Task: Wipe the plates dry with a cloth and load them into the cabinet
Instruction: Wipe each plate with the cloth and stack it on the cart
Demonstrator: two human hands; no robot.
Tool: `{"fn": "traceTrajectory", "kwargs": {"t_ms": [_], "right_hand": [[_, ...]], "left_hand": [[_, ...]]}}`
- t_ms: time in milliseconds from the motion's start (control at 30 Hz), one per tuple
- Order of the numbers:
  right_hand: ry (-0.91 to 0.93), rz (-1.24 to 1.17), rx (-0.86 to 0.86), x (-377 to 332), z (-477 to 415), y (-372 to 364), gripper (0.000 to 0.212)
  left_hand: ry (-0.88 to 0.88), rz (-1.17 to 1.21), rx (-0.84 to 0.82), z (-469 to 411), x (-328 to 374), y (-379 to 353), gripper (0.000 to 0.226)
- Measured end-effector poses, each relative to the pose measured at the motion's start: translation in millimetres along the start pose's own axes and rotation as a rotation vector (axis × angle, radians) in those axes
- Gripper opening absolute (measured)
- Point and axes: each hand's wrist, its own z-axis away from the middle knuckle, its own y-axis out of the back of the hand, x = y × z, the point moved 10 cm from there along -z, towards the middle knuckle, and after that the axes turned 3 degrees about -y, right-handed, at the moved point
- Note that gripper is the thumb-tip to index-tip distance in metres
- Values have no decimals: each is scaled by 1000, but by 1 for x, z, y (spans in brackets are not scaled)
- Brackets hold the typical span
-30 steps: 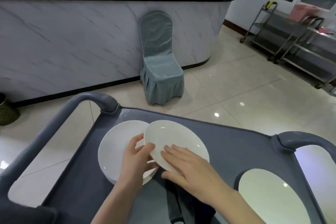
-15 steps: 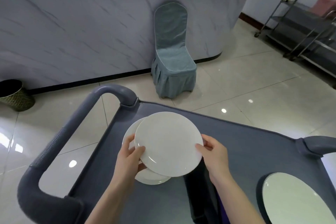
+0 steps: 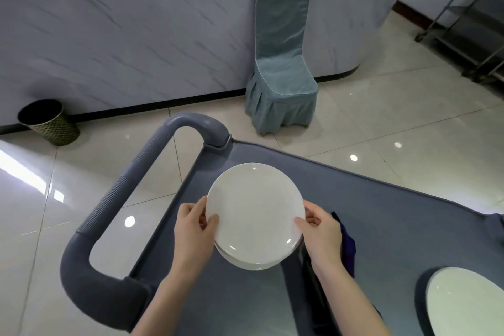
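A stack of white plates (image 3: 255, 213) rests on the grey cart top (image 3: 381, 226). My left hand (image 3: 195, 229) grips the stack's left rim, thumb on the top plate. My right hand (image 3: 321, 229) grips the right rim the same way. A dark purple cloth (image 3: 347, 245) lies on the cart just right of my right hand, partly hidden by it. Another white plate (image 3: 469, 305) lies at the cart's near right corner, cut off by the frame edge.
The cart's grey handle (image 3: 131, 194) loops out on the left. A chair in a blue-grey cover (image 3: 281, 63) stands by the marble counter (image 3: 136, 22). A woven bin (image 3: 46, 121) sits at the far left. Metal trolleys (image 3: 477, 22) stand at the far right.
The top plate has been slid left and squared onto the stack. My right hand moved from the plate's face to the right rim. My view has tilted down and right.
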Motion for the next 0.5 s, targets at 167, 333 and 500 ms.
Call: {"fn": "traceTrajectory", "kwargs": {"t_ms": [167,333,500], "right_hand": [[32,40,7,-3,-2,-1,39],[47,52,28,-1,-5,3,39],[70,104,19,-1,-8,6,38]], "left_hand": [[-45,-116,8,-5,1,-1,38],[-74,-193,9,-6,2,-1,38],[-61,-264,0,2,-3,-5,52]]}}
